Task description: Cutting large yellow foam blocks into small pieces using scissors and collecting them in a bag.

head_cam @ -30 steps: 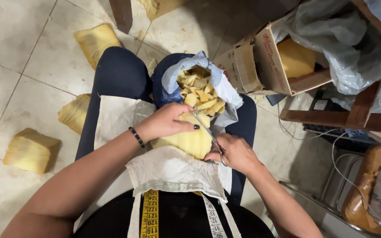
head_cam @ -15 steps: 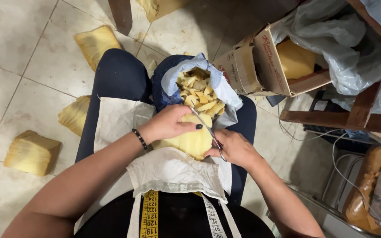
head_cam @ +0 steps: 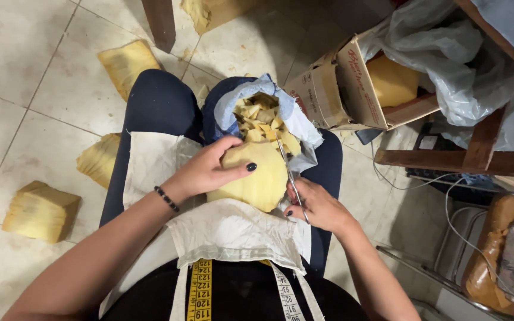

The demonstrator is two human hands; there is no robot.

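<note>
My left hand (head_cam: 209, 169) grips a rounded lump of yellow foam (head_cam: 260, 178) held over my lap. In my right hand (head_cam: 316, 205) is a pair of scissors (head_cam: 287, 169), its blades running up along the foam's right edge. Just beyond the foam, between my knees, an open blue and white cloth bag (head_cam: 260, 113) holds several small yellow foam scraps. A white cloth (head_cam: 233, 229) covers my lap, and a yellow measuring tape (head_cam: 200, 291) hangs down my front.
Yellow foam blocks lie on the tiled floor at left (head_cam: 40, 211), near my left thigh (head_cam: 99, 157), and farther away (head_cam: 126, 59). To the right, an open cardboard box (head_cam: 352, 83) holds more foam beside a wooden frame (head_cam: 477, 148) with plastic bags.
The foam lump has been turned and lifted slightly in my left hand. The scissors have shifted along its right edge, blades nearer the bag.
</note>
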